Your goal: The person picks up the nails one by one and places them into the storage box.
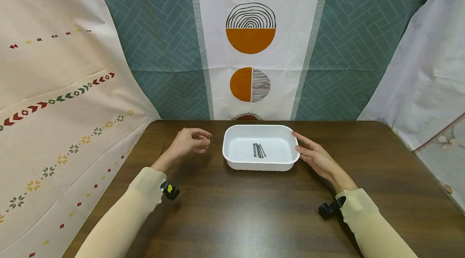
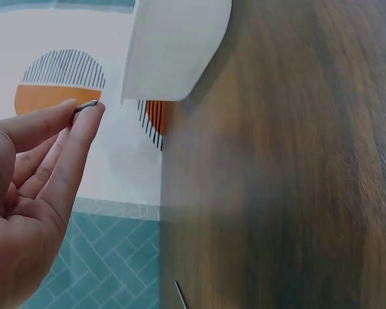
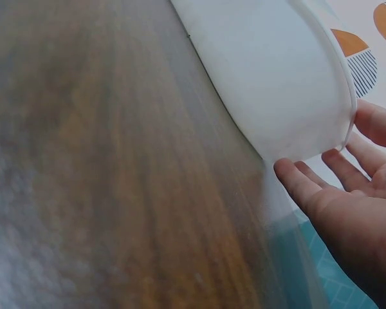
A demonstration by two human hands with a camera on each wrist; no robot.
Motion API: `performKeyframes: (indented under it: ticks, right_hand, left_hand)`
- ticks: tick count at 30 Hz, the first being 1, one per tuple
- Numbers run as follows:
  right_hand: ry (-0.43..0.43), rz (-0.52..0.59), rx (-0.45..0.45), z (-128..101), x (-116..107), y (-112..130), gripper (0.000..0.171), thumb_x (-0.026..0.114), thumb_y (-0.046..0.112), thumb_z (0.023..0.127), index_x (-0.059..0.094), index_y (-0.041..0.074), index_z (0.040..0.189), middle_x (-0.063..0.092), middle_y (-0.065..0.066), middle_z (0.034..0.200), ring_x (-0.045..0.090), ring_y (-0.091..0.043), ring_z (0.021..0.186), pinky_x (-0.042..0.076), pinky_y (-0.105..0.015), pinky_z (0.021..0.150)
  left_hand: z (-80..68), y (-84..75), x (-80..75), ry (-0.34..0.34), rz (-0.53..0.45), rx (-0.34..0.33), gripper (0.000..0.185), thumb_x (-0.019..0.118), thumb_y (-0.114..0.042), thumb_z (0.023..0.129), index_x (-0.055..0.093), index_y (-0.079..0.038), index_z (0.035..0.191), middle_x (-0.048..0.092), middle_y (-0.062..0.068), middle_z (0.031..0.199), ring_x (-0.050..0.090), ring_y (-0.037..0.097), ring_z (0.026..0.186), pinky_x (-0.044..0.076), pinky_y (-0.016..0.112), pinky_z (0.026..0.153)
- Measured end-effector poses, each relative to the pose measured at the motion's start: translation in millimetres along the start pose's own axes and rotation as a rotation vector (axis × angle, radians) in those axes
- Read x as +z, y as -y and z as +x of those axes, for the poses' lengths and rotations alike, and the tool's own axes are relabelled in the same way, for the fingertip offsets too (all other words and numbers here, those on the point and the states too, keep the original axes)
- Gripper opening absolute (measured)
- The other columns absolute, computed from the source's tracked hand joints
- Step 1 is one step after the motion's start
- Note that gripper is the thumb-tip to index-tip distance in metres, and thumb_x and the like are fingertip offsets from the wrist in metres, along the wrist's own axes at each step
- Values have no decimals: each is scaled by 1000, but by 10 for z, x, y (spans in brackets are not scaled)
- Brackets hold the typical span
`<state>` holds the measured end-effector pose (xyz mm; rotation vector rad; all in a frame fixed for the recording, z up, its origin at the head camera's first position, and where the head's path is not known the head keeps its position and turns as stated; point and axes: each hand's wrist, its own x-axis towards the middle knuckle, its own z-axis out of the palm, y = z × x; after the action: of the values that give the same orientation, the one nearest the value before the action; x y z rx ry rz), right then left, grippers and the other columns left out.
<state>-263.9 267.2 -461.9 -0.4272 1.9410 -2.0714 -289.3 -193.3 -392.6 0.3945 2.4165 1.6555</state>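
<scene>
Thumb and fingertips of my left hand (image 1: 189,141) pinch a small dark nail (image 2: 86,105), held above the table left of a white plastic tray (image 1: 259,166). Most of that nail is hidden by the fingers. Several grey nails (image 1: 259,151) lie together on the tray's floor. At the tray's right end, my right hand (image 1: 319,161) rests its extended fingers against the rim and outer wall, as the right wrist view also shows. Another nail (image 1: 162,147) lies on the table behind the left wrist, and its tip appears low in the left wrist view.
The brown wooden table (image 1: 247,209) extends around the tray. A patterned cloth (image 1: 167,48) hangs behind its far edge, with pale cloths at the left and right sides. Dark wrist cameras (image 1: 170,190) sit on both sleeves.
</scene>
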Motion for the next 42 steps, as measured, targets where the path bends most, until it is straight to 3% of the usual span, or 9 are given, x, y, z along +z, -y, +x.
performKeyframes:
  ticks: [10, 19, 27, 31, 36, 42]
  right_hand:
    - [1, 9, 2, 3, 0, 2, 65, 51, 14, 110, 20, 6, 166, 6, -14, 174, 31, -27, 150, 45, -21, 106]
    - [0, -2, -2, -9, -11, 16, 65, 52, 15, 110, 20, 7, 167, 6, -14, 174, 27, -31, 152, 44, -21, 107]
    - [9, 9, -2, -2, -14, -16, 66, 52, 13, 110, 19, 6, 167, 5, -14, 174, 32, -25, 149, 44, -21, 107]
    - [9, 14, -3, 0, 10, -23, 65, 52, 12, 110, 19, 6, 166, 5, -14, 174, 31, -26, 150, 44, -22, 107]
    - [5, 18, 3, -11, 22, -15, 66, 52, 13, 110, 19, 6, 167, 4, -14, 174, 30, -24, 150, 44, -22, 108]
    - [-1, 19, 4, -15, 10, 2, 66, 52, 12, 110, 19, 6, 166, 5, -14, 174, 33, -24, 149, 43, -24, 109]
  left_hand:
    - [110, -62, 121, 0, -58, 5, 26, 73, 1, 96, 71, 6, 121, 75, 15, 101, 72, 44, 101, 63, 40, 76]
    - [278, -173, 355, -19, -117, 2, 32, 73, 2, 95, 67, 11, 125, 73, 19, 101, 73, 24, 85, 62, 44, 78]
    - [370, -234, 623, -10, -143, -33, 27, 72, 4, 95, 70, 6, 122, 68, 34, 113, 71, 46, 100, 63, 42, 74]
    - [397, -226, 704, -19, -144, -26, 25, 71, 4, 96, 70, 5, 121, 68, 32, 110, 71, 46, 101, 62, 47, 78]
    - [445, -260, 792, -42, -135, -33, 24, 71, 3, 96, 70, 3, 120, 71, 20, 100, 72, 44, 100, 58, 55, 84]
    - [507, -307, 931, -76, -85, -37, 23, 71, 3, 96, 70, 2, 119, 71, 22, 101, 74, 36, 92, 61, 48, 79]
